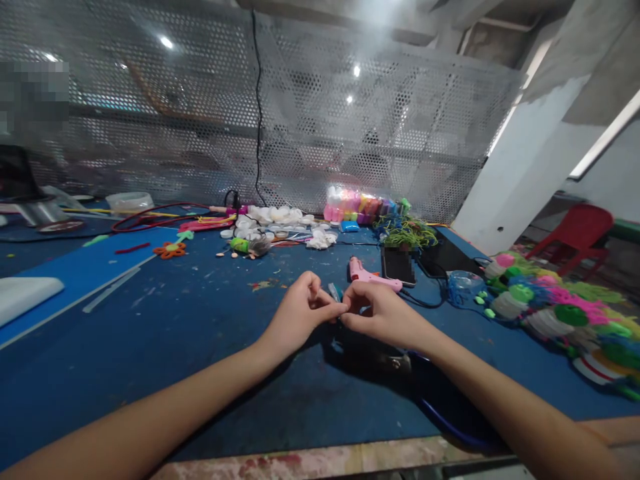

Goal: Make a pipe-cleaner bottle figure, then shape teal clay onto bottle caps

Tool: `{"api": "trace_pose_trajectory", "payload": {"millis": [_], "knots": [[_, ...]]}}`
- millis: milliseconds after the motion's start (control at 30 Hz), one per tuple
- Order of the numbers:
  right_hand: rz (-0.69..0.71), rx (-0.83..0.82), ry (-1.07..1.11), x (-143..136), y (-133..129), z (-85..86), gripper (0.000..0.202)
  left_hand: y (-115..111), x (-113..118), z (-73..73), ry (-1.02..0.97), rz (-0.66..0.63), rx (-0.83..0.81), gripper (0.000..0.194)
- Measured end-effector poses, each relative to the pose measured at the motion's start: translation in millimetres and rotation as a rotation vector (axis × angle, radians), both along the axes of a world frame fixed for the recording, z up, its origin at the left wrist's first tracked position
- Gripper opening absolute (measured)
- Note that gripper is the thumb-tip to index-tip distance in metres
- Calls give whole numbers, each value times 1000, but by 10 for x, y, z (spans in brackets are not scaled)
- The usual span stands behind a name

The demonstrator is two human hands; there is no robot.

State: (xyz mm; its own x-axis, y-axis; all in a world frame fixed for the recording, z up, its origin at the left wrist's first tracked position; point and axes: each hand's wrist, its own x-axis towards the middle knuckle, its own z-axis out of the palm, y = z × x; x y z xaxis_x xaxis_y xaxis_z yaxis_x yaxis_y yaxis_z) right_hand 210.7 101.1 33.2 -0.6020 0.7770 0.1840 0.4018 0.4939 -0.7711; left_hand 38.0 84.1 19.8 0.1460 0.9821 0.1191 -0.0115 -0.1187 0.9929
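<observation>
While the left hand pinched a small teal piece between both hands, any print on the blue packet behind was too small to read; the right hand's fingertips met the left's, their own hold unclear, just before the pink glue gun.

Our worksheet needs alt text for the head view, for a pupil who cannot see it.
A person's left hand and right hand together pinch a small, mostly hidden object above a blue table. A pink glue gun lies just beyond, with blurred, colourful crafts along the right.
</observation>
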Motion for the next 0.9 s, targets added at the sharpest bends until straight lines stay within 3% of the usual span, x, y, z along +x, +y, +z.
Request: {"api": "trace_pose_trajectory", "payload": {"millis": [533,900], "knots": [[-42,14,5,-16,-31,16,5,-2,3,-9,-4,-14,-34,48],[-127,364,-267,-66,-145,15,12,-7,12,-9,37,-7,26,42]]}}
